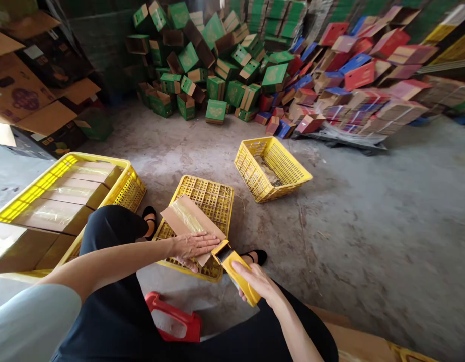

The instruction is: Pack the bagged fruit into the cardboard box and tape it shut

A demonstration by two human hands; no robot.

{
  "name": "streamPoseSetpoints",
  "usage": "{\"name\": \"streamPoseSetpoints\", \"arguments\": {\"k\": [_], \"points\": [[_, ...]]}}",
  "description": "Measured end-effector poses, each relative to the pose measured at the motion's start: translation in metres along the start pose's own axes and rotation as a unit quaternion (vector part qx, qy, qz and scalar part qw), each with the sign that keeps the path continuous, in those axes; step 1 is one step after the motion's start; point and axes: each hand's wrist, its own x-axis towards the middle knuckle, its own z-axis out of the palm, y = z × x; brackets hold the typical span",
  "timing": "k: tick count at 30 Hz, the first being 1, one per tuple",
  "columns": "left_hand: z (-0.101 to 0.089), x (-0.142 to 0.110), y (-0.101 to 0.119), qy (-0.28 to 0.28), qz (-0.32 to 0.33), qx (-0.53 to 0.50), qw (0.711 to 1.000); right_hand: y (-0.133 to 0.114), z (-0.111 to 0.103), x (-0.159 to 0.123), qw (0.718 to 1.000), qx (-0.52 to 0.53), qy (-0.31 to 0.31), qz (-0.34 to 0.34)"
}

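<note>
My left hand point(197, 246) lies flat, fingers stretched out, on a brown cardboard carton point(189, 216) with a strip of clear tape along its top. The carton rests slantwise on an upturned yellow plastic crate point(213, 193) between my feet. In my right hand point(257, 281) is a yellow tape dispenser point(240, 276), my fingers wrapped round its body. Its front end touches or nearly touches the carton's near right corner, close to my left fingertips. Whether tape runs from it to the carton is hard to see.
On the left, a yellow crate point(136, 188) holds several taped cartons point(72, 191). Another yellow crate point(255, 183) stands ahead right. A red plastic piece point(192, 327) lies below me. Green boxes point(213, 110), red and blue boxes point(361, 75) and large cartons point(17, 95) are heaped behind.
</note>
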Motion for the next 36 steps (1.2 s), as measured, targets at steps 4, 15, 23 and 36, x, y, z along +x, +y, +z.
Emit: {"name": "streamPoseSetpoints", "arguments": {"k": [4, 15, 23, 36], "points": [[-0.006, 0.0, 0.003, 0.018, -0.018, -0.033, 0.999, 0.008, -0.008, -0.013, 1.0, -0.014, -0.007, 0.018], [-0.005, 0.0, 0.007, 0.018, -0.033, -0.021, 0.999, 0.016, -0.004, -0.028, 1.0, -0.002, 0.012, 0.023], [0.008, -0.002, -0.013, -0.005, 0.026, 0.017, 1.0, 0.022, -0.008, -0.025, 0.999, 0.019, 0.003, 0.038], [0.014, -0.003, -0.018, -0.015, 0.042, 0.05, 0.998, 0.03, -0.008, -0.02, 0.994, -0.047, 0.036, 0.087]]}}
